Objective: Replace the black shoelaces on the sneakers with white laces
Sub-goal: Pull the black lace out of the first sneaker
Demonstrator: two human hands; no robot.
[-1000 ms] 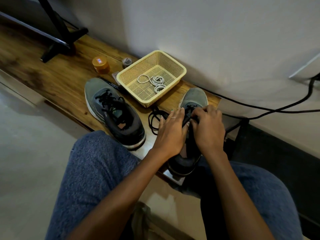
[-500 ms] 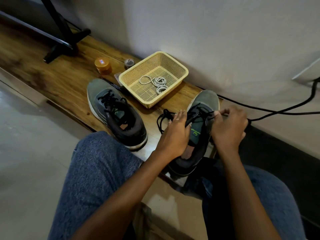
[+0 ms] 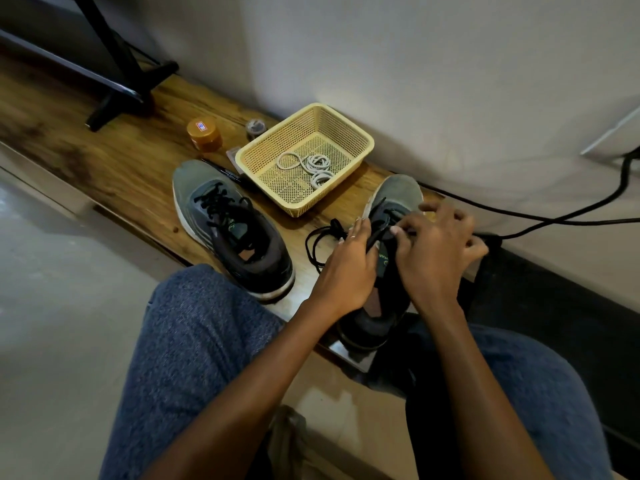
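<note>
While the left hand (image 3: 349, 268) steadies the right sneaker (image 3: 388, 216), right hand (image 3: 436, 244) is back from its sideways pull, pinching the black lace (image 3: 323, 237) (unlacing continues; white laces (image 3: 313, 166) untouched).

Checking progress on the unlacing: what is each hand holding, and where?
Left hand steadies the right sneaker at its side; right hand pinches its black lace at the eyelets.
</note>
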